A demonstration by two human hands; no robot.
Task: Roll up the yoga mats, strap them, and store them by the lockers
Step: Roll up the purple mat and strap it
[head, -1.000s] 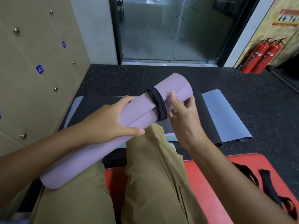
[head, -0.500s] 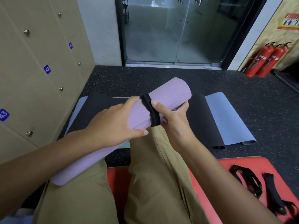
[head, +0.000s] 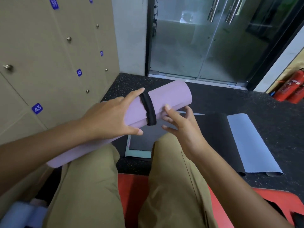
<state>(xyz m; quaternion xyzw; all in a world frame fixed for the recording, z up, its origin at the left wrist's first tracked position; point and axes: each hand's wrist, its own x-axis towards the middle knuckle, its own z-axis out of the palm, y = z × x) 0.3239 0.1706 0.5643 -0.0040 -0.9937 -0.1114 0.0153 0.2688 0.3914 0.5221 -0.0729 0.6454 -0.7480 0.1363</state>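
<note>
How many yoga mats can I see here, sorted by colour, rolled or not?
Purple mat, rolled, with a black strap round it: 1
Black mat, lying on the floor: 1
Grey-blue mat, lying on the floor: 1
Light blue rolled mat, at the bottom left corner: 1
Total: 4 mats

Strapped mat [head: 171,96] under left hand [head: 108,120]
</note>
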